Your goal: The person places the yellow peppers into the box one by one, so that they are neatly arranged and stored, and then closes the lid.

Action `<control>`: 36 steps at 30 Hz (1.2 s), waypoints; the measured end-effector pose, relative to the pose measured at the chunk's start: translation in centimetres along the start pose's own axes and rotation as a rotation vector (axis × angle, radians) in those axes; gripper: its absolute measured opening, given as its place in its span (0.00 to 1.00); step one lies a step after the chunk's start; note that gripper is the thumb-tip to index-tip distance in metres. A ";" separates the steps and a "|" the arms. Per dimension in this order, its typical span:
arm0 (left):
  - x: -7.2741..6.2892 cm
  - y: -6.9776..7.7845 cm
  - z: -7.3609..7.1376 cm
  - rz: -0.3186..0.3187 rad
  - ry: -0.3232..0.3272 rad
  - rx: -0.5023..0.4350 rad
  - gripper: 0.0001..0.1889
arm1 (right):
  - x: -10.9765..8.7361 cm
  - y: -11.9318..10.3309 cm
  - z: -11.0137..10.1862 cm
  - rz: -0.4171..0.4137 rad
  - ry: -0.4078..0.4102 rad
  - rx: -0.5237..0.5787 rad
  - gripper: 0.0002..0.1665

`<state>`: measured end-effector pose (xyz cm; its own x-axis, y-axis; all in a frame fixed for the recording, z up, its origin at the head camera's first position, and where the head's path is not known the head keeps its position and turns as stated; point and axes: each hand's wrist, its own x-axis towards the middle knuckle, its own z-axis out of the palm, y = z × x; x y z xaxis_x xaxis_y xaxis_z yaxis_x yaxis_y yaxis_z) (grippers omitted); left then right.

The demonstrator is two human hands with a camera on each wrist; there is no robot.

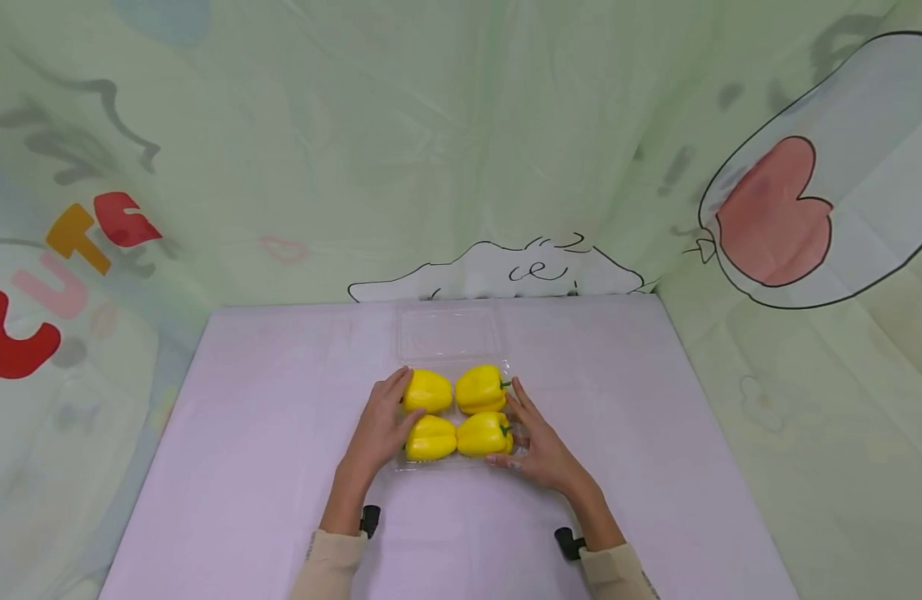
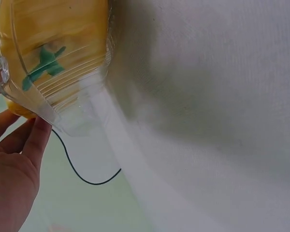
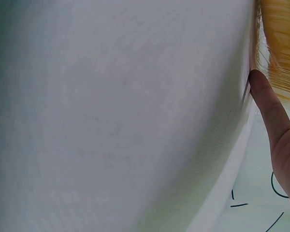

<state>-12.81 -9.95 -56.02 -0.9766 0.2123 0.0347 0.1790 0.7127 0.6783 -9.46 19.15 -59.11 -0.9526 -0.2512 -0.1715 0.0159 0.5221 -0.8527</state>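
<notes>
Several yellow bell peppers (image 1: 482,434) lie in two rows inside a clear plastic clamshell container (image 1: 442,463), whose lid (image 1: 449,332) is folded back on the far side. My left hand (image 1: 381,425) is at the container's left side, with its thumb beside the left-hand peppers. In the left wrist view its fingers (image 2: 36,140) reach to the container's edge, close to a pepper. Around the right side spreads my right hand (image 1: 542,446), its index finger near a green stem and its thumb low at the front edge. The right wrist view shows a finger (image 3: 268,101) touching the container's lower edge.
A pale lilac cloth covers the table (image 1: 266,433). Green printed curtains (image 1: 431,150) with letters, hearts and line drawings surround it at the back and both sides. A small black device (image 1: 569,543) sits at each wrist.
</notes>
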 end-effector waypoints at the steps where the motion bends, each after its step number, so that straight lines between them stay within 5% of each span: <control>1: 0.1 0.0 0.0 -0.001 0.000 0.008 0.37 | 0.0 0.0 0.0 -0.003 0.001 0.000 0.71; 21: -0.2 1.4 -0.7 -0.021 0.015 0.106 0.31 | 0.0 0.0 0.0 0.000 0.005 -0.007 0.73; 28: 0.3 0.9 -1.5 0.062 0.094 0.123 0.24 | 0.0 -0.1 0.0 0.003 0.006 -0.003 0.73; 36: 1.3 0.2 -2.4 0.060 -0.045 0.084 0.26 | -0.1 -0.2 0.0 0.014 0.001 0.008 0.72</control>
<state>-14.33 -11.12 -54.03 -0.9577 0.2850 0.0393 0.2485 0.7508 0.6120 -9.33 19.05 -58.93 -0.9527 -0.2428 -0.1829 0.0318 0.5188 -0.8543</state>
